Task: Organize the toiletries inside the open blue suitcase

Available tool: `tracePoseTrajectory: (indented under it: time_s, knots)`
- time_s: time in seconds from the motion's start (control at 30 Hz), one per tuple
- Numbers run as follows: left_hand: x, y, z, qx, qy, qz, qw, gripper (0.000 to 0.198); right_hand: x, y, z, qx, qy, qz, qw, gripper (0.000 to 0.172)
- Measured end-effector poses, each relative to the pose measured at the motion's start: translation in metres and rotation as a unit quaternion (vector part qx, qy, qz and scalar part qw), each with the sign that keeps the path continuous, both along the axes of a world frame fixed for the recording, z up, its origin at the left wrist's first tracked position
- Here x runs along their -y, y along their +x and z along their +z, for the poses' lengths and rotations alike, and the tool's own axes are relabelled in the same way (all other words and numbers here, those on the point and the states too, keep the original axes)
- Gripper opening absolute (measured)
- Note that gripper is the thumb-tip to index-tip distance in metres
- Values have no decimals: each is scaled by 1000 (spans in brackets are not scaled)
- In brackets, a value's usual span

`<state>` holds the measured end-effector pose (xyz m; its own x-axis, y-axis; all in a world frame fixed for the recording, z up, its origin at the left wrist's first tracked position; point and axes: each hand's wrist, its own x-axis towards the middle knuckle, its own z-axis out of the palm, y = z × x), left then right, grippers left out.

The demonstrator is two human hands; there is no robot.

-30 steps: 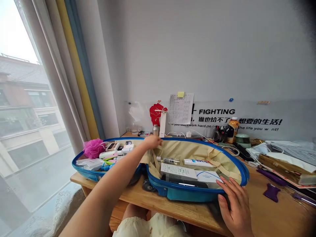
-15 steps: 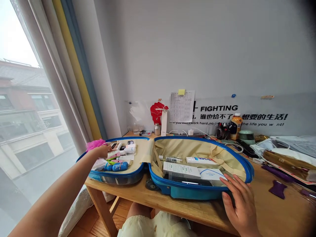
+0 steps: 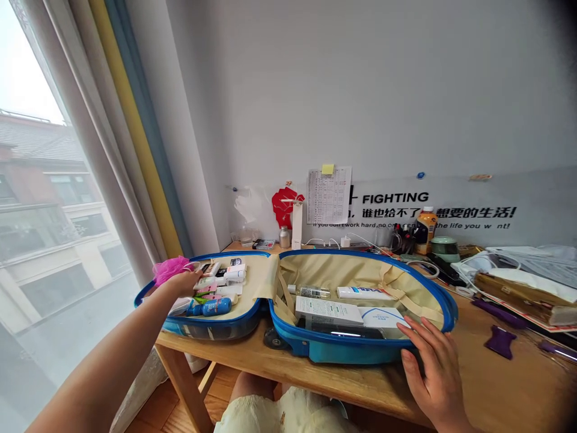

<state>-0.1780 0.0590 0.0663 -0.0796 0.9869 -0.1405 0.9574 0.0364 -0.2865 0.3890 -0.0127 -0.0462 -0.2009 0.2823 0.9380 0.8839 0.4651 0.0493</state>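
Note:
A blue suitcase [image 3: 311,352] lies open on a wooden table. In its left half are a pink mesh puff [image 3: 170,269], a blue bottle [image 3: 216,307], white tubes [image 3: 236,273] and other small items. My left hand [image 3: 186,282] reaches in among them beside the puff; its fingertips are too small and partly hidden to tell what they grip. The right half holds a clear bottle [image 3: 314,292], a white tube [image 3: 364,293] and white boxes [image 3: 328,311]. My right hand [image 3: 430,361] is spread at the suitcase's near right rim, holding nothing.
To the right lie a brown pouch [image 3: 518,293], purple pieces [image 3: 499,341] and cables. An orange bottle [image 3: 425,231] and a green container [image 3: 444,248] stand at the back. The curtain [image 3: 130,138] hangs at the left.
The view has shifted slightly. My left hand is still among the small items, a little lower, and more of the pink puff shows. My right hand stays spread at the rim.

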Motion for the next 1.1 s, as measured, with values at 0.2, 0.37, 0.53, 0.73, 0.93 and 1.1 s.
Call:
tracePoseTrajectory:
  time_s: [0.2,0.37,0.53,0.73,0.93,1.1]
  knots:
    - [13,10,14,34,68,-1,997,36,1,-1,1,2,2,3,1000,32]
    - [-6,51,49,80,162,-41,983,49,2,-1,1,-6,-9,1,1000,32]
    - [-44,150,63,110,160,-164,967,52,1,-1,0,-3,-12,1,1000,32]
    - [-72,257,25,87,78,-265,957,42,2,1,-1,-2,-14,-9,1000,32]
    - [-86,280,-5,57,49,-275,959,38,0,0,-2,-16,-6,2,1000,32]
    - [-99,277,-19,68,26,-262,962,37,1,2,-1,4,-13,-9,1000,32]
